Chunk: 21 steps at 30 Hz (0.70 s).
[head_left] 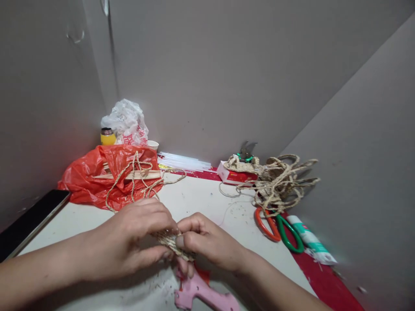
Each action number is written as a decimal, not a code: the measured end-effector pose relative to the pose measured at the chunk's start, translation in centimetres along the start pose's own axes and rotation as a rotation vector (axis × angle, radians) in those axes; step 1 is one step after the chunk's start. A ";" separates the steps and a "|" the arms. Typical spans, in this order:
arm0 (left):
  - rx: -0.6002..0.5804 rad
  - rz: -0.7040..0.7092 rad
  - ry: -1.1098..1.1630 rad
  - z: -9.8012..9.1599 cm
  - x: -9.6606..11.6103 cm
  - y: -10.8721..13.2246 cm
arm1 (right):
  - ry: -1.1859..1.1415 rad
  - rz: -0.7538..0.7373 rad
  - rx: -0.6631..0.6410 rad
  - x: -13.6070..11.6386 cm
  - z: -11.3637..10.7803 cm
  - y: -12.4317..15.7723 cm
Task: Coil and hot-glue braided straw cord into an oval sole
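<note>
Both hands meet over the near middle of the table around a small piece of woven straw rope [175, 246]. My left hand [139, 237] grips its left side, thumb below and fingers above. With thumb and fingers, my right hand [207, 242] pinches its right end; part of the piece is hidden by the fingers. Just beneath my hands lies a pink glue gun [205, 291], its front partly covered. A thin strand of straw rope [132, 172] runs over a red plastic bag behind my left hand; whether it joins the held piece is hidden.
The red plastic bag [90, 181] holds wooden sticks. A phone [35, 220] lies at the left edge. Clear glue sticks [184, 162] lie at the back. At right are a tangle of straw rope [275, 185], orange-and-green-handled scissors [290, 235] and a white-and-green tube [311, 239].
</note>
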State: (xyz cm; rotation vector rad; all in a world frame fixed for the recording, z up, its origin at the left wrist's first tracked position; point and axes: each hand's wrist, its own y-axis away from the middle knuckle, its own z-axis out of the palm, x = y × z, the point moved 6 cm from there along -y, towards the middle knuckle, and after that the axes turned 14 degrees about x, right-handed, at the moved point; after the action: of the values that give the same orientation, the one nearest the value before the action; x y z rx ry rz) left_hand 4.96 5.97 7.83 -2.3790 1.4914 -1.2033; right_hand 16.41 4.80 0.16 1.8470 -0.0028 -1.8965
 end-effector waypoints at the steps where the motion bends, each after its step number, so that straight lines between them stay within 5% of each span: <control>1: -0.011 0.005 -0.004 0.2 0.0 0.0 | -0.008 -0.001 -0.005 0.0 -0.1 0.0; 13: 0.169 0.118 -0.010 -0.3 -0.5 0.5 | -0.061 -0.087 -0.012 -0.7 -1.0 0.1; 21: 0.320 0.226 -0.147 -1.7 0.0 0.5 | 0.432 -0.656 0.312 -5.0 -1.6 2.4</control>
State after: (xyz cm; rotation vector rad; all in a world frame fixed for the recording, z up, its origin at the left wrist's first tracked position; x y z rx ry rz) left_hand 3.49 6.25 8.81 -1.9870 1.3604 -1.0934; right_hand 18.55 4.91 5.54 2.6875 0.5388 -1.9132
